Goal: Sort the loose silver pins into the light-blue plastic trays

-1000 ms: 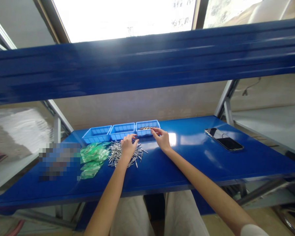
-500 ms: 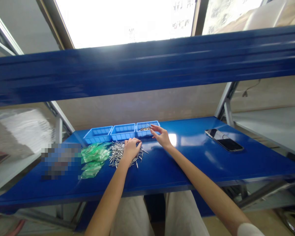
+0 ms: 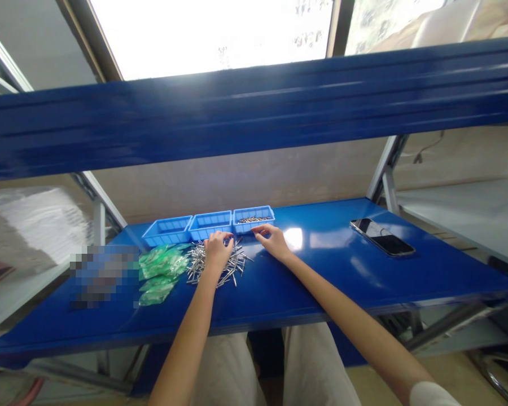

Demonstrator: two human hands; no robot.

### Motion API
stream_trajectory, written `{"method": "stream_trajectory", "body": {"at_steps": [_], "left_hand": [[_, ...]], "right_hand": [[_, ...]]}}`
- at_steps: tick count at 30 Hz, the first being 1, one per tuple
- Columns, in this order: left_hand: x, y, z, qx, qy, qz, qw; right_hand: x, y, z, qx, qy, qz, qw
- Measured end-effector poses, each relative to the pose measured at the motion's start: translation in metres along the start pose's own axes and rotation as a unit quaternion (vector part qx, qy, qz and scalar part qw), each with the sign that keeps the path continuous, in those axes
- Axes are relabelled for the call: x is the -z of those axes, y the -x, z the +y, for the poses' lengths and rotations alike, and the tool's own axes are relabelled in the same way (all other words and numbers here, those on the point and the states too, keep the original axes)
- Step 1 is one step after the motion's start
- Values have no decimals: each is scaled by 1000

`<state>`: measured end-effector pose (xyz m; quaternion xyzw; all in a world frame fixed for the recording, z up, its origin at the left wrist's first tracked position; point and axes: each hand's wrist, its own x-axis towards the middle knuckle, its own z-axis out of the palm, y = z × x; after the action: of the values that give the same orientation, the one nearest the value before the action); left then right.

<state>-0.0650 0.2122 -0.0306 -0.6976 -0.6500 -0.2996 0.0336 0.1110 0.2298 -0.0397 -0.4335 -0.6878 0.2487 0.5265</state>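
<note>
A loose pile of thin silvery metal pins, which look like rivets, lies on the blue table. My left hand is over the top of this pile, thumb and forefinger curled close together; whatever is between them is too small to make out. Just to the right, my right hand hovers in front of the right blue bin. Its thumb and forefinger point left and stand slightly apart, with nothing visible between them. Inside that bin lie several small metal pins, darker and more brassy in tone.
Left of it stand the middle blue bin and the left blue bin. Crumpled green plastic bags lie left of the pile. A phone rests at the right. A blue shelf beam crosses above the table.
My right hand has drawn back from over the right bin toward the pile, its fingers closer together. My left hand has shifted slightly left and up across the pins.
</note>
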Motion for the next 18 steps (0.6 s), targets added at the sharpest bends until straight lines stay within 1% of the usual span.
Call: {"method": "stream_trajectory", "body": {"at_steps": [3, 5, 8, 12, 15, 18], "left_hand": [[-4, 2, 3, -62, -8, -48, 997], [-5, 3, 4, -74, -26, -67, 995], [-3, 4, 5, -65, -48, -57, 995], [-1, 5, 6, -56, -47, -48, 996], [-1, 5, 6, -55, -39, -54, 996], [-2, 5, 7, -55, -29, -56, 997]], "right_hand": [[0, 0, -1, 2, 5, -4, 1000], [1, 1, -2, 1, 5, -4, 1000], [0, 1, -2, 0, 7, -2, 1000], [-1, 1, 1, 4, 18, -12, 1000], [-1, 1, 4, 6, 65, -24, 998], [-1, 3, 8, 39, 123, -47, 990]]}}
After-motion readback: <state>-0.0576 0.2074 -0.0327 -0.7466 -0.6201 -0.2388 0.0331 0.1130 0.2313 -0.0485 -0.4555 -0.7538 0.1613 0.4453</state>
